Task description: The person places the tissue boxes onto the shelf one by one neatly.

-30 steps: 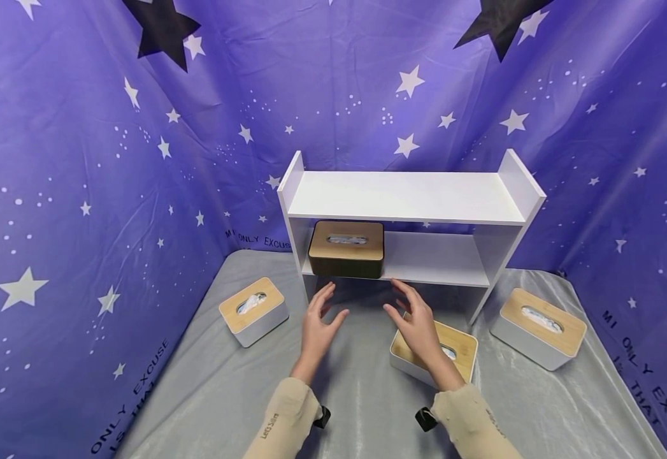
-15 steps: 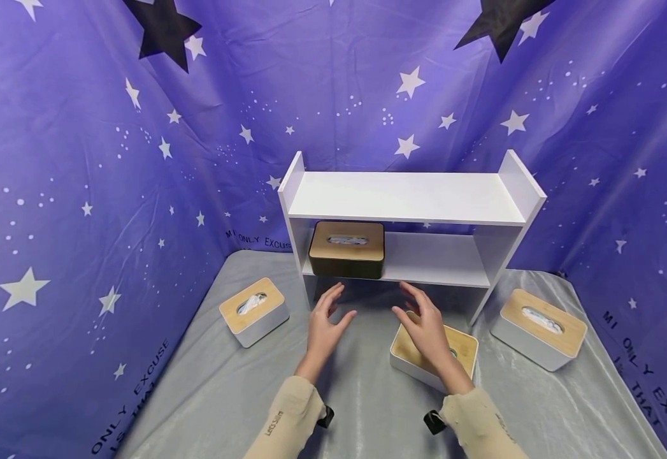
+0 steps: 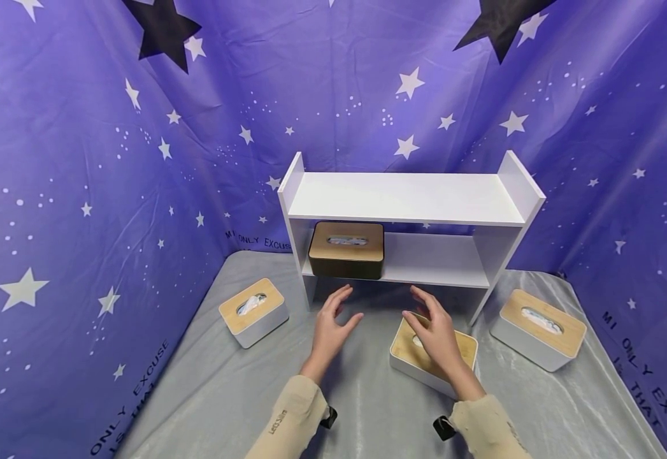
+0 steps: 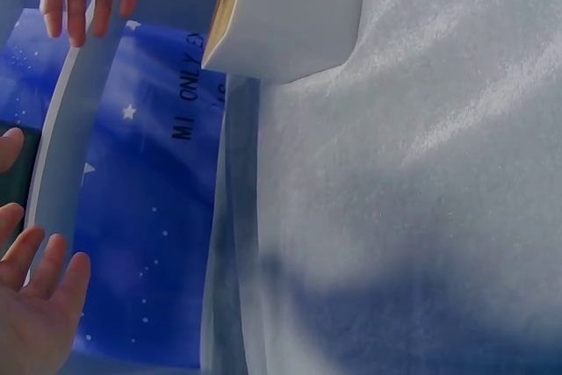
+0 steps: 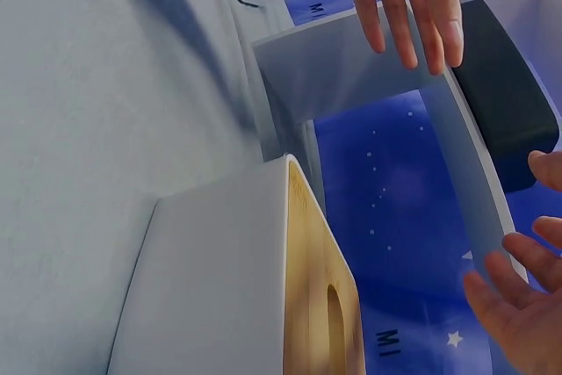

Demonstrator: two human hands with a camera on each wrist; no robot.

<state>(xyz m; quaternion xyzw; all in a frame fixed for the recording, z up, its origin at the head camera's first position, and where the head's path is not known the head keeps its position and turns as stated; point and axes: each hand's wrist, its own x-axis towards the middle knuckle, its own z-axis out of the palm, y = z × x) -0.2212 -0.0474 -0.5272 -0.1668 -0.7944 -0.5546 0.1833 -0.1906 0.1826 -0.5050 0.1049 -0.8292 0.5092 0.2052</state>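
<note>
In the head view both hands hover in front of a white two-tier shelf (image 3: 408, 197), palms facing each other with nothing between them. The left hand (image 3: 331, 331) has its fingers extended, below a dark tissue box (image 3: 347, 250) with a wooden lid on the lower tier's left side. Over a white tissue box (image 3: 419, 373) with a bamboo lid is the right hand (image 3: 437, 335), fingers loosely bent, covering part of that lid. The right wrist view shows this box's side close up, and the dark box stands on the shelf beyond the hands.
Another white tissue box (image 3: 255, 312) with a bamboo lid sits on the grey cloth (image 3: 362, 421) to the left. A similar tissue box (image 3: 539, 328) stands at the right. A purple star-patterned curtain (image 3: 333, 83) hangs behind and at both sides.
Both hands have drifted to the right and slightly back from the shelf, uncovering and covering different parts of the near white tissue box. The boxes and shelf have stayed put.
</note>
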